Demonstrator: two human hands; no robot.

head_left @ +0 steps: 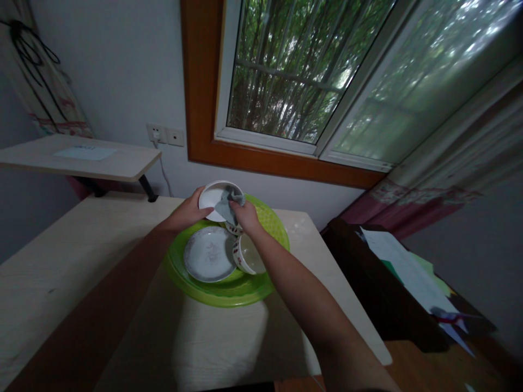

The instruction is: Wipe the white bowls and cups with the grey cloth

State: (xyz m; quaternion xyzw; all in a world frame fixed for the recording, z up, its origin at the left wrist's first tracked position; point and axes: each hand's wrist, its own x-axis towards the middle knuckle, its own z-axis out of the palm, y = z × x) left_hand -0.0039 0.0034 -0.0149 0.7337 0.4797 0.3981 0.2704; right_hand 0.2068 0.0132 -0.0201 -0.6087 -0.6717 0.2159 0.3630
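My left hand (188,211) grips the rim of a white bowl (209,199), tilted so that its inside faces me. In my right hand (245,214) is a grey-green cloth (226,204), pressed against the inside of that bowl. Both hands are over a bright green plastic basin (220,299). Inside it, below my hands, lies a white plate (210,254) with a faint pattern. Beside the plate a patterned bowl (249,255) leans on its side, partly covered by my right forearm. Another patterned bowl (233,228) shows only in part behind them.
The basin stands on a pale wooden table (134,228). A raised shelf (122,166) with a paper on it is at the left. Behind are a wall socket (157,134) and a window (294,71). To the right, a dark cabinet (368,283) holds papers (408,272) and scissors (449,318).
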